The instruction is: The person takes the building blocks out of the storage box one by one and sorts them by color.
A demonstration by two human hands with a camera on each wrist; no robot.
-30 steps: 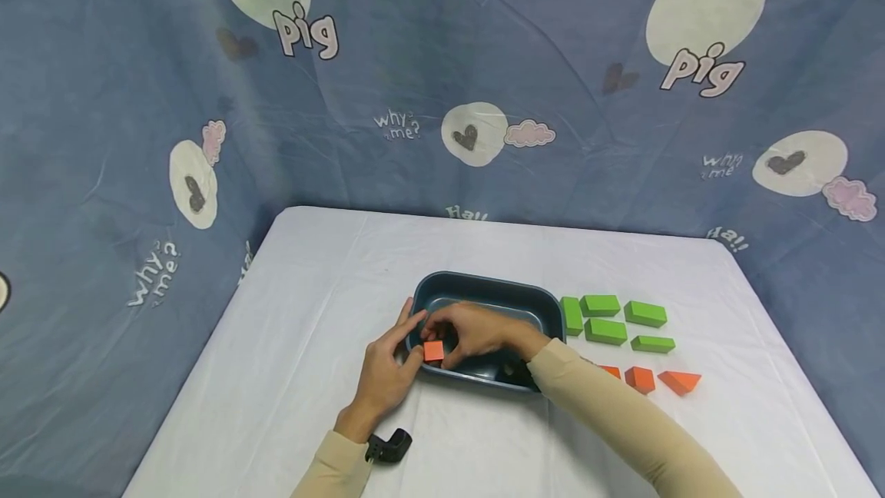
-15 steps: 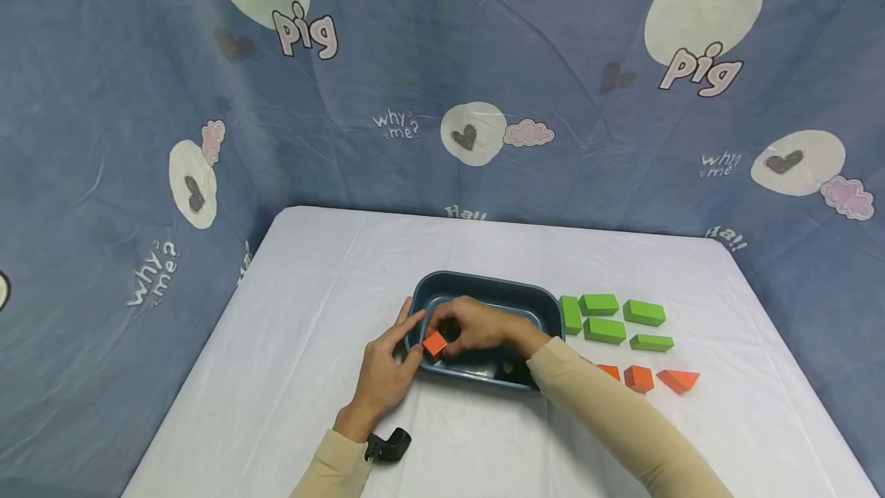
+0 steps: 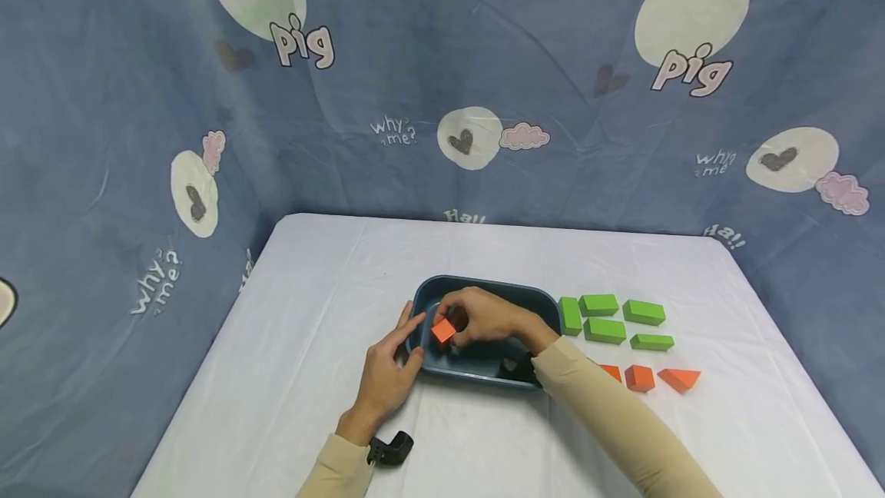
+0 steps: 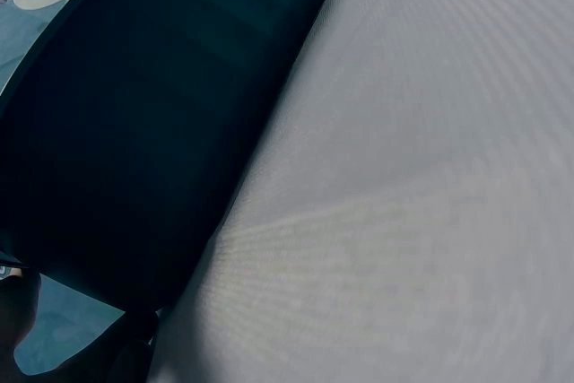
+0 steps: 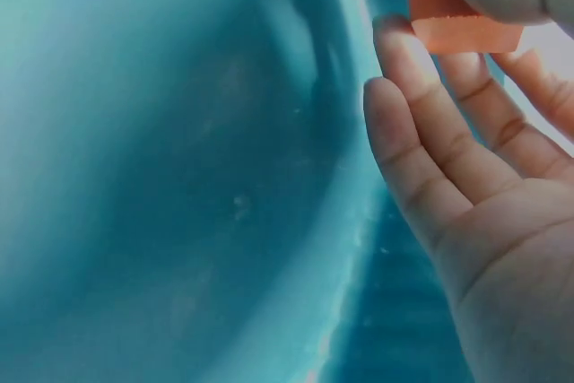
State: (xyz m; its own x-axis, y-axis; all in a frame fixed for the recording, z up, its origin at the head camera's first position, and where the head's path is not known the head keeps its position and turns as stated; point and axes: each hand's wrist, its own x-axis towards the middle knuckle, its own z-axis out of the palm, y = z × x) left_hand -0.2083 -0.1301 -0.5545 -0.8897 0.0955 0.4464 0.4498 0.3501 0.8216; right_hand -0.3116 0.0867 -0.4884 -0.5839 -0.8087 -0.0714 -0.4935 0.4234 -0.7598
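Head view, orange block (image 3: 443, 330) pinched in right hand (image 3: 484, 319) grip

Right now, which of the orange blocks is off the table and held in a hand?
The orange cube pinched by the right hand over the dark blue tub. The other orange blocks lie on the white tablecloth, right of the tub.

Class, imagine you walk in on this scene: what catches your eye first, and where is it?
An orange block pinched in the right hand over the dark blue tub mid-table. The left hand steadies the tub's left rim. Right of the tub lie green blocks, with more orange pieces nearer the person.
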